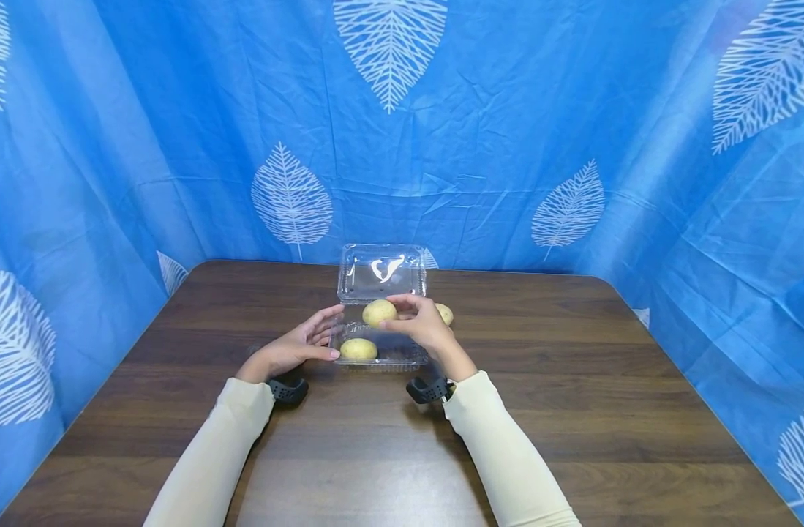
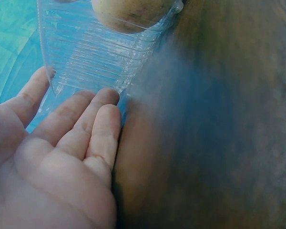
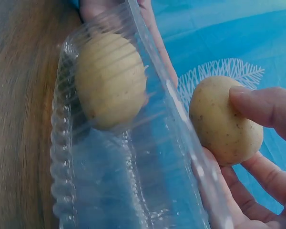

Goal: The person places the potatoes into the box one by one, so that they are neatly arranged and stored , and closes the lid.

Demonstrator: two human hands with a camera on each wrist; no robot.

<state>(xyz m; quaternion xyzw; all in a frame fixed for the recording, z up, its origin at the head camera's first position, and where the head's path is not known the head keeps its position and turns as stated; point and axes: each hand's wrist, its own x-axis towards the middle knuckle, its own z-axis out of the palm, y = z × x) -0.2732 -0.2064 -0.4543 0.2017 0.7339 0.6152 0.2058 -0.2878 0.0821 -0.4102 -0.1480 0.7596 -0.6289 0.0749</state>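
Left hand [image 1: 286,351]: forearm in from the near edge of the table [image 1: 573,410], hand angled right, at the left end of the clear plastic tray [image 1: 402,359]. Thumb set apart at the tray's near-left corner, other fingers extended along the left wall, close together, only slightly bent, pinching nothing. Right hand [image 1: 429,323]: forearm in from the near edge too, hand turned left, raised over the tray. Thumb and fingers pinch the upper potato [image 1: 379,313], thumb on one side, fingers on the other; the potato is up off the table, towards the tray's far side.

Lower potato [image 1: 358,349] lies inside the tray, left part. Third potato [image 1: 445,314] sits just past the right hand (mostly hidden, so can't tell what it touches). Tray is around mid-table, nearer the far edge than the near one; its hinged lid [image 1: 362,274] stands raised at the back. Black bands [image 1: 287,390] on both wrists, pale sleeves [image 1: 207,446], blue leaf-print cloth [image 1: 434,197] beyond the far edge.
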